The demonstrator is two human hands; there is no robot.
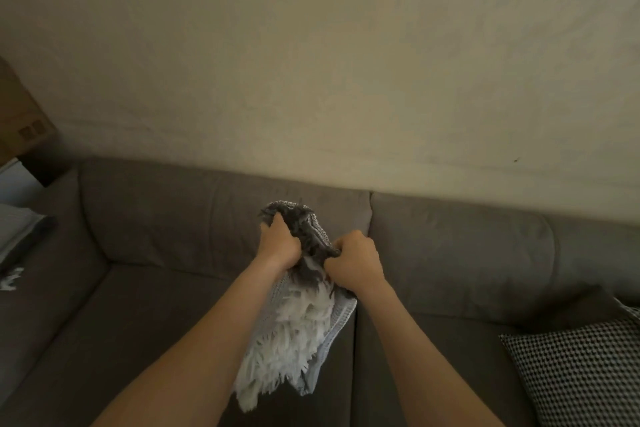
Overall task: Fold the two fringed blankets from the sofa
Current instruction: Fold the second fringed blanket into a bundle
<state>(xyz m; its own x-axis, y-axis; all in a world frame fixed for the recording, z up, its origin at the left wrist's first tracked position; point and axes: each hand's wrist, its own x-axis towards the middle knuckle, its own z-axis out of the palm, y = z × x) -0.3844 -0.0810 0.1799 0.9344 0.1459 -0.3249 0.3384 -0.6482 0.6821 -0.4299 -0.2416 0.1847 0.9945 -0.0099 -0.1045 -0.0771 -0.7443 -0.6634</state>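
One grey-brown upholstered sofa with two back cushions spans the view. One bunched waffle-knit blanket, fringed in dark grey and white, hangs over the seat seam. A second fringed blanket lies at the sofa's left end. One checked cushion sits at the right. The left hand and right hand, both fisted, grip the bunched blanket's top.

The blanket is pale grey-blue, with a white fringe and a dark grey fringe. The sofa is brownish grey. The cushion bears a black-and-white check. The wall is cream.
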